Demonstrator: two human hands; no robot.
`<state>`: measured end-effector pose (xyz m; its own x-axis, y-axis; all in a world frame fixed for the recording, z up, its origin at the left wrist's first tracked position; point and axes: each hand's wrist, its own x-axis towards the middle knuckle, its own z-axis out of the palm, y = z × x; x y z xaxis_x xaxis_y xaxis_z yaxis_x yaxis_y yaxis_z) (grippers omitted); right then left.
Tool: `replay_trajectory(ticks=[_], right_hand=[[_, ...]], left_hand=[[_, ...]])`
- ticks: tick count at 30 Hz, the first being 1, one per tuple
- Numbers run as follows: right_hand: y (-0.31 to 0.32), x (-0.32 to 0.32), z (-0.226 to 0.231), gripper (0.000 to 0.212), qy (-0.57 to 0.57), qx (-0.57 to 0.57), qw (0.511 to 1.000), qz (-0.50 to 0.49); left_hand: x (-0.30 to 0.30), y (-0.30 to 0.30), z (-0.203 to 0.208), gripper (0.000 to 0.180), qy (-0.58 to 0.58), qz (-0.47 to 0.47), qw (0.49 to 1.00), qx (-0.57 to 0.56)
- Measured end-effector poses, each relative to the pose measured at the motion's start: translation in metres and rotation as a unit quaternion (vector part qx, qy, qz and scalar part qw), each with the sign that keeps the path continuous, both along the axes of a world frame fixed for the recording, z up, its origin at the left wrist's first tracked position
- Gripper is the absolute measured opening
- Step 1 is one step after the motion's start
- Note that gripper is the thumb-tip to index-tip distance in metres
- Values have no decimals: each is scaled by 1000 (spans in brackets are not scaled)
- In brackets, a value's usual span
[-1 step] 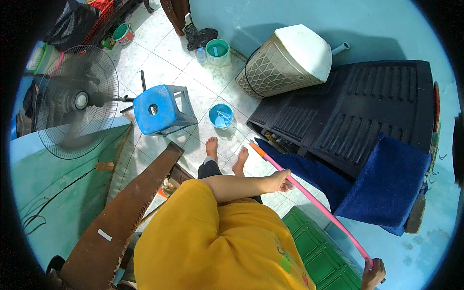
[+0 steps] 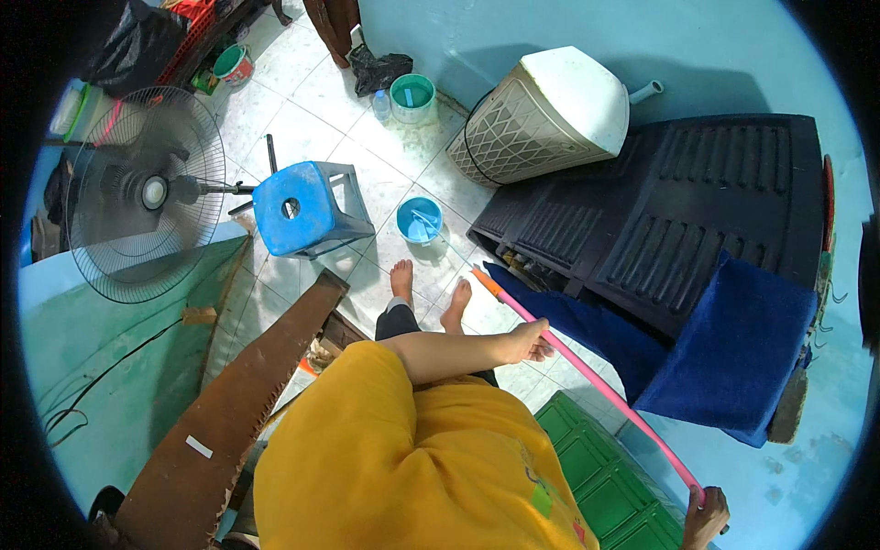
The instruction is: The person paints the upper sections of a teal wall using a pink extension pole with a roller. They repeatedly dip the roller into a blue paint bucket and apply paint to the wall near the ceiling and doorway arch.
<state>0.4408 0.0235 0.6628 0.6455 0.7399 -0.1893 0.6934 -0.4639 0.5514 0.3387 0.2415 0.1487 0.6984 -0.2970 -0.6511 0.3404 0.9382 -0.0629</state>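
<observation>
A long pink pole [image 2: 598, 389] with an orange end section slants across my front, from the floor by the dark cabinet toward the lower right. My left hand [image 2: 528, 341] is wrapped round it a little above the orange part. Near its other end, at the lower right, my right hand [image 2: 705, 515] grips it too. The orange end [image 2: 488, 282] reaches just beside a dark blue cloth [image 2: 568, 316] at the foot of the cabinet. What is fixed to that end, if anything, cannot be made out.
A blue pail [image 2: 419, 221] stands ahead of my bare feet, with a blue stool [image 2: 298, 209] to its left. A fan [image 2: 147, 194] is further left. The dark cabinet [image 2: 678, 211], beige lidded bin [image 2: 541, 115] and green crate [image 2: 610, 472] line the right.
My right hand has shifted very slightly up and left with the pole. Otherwise the hands and things hold their places.
</observation>
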Motion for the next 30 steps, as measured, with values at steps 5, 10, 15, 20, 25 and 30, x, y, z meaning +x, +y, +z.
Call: replay_trajectory(ticks=[5, 10, 15, 20, 25, 30], right_hand=[[-3, 16, -47, 39, 21, 30, 999, 12], [1, 1, -63, 38, 12, 14, 1000, -14], [8, -9, -65, 38, 5, 9, 999, -33], [3, -10, -51, 37, 2, -2, 999, -33], [0, -9, -51, 38, -4, 16, 1000, -13], [6, -14, -56, 36, 1, 10, 1000, -4]], left_hand=[[4, 9, -32, 42, 38, 34, 998, 45], [1, 17, -52, 50, 39, 18, 998, 54], [-3, 23, -45, 49, 55, 10, 996, 65], [-4, 20, -33, 47, 41, -1, 998, 52], [1, 14, -37, 47, 32, 4, 998, 56], [1, 16, -47, 48, 34, 2, 998, 62]])
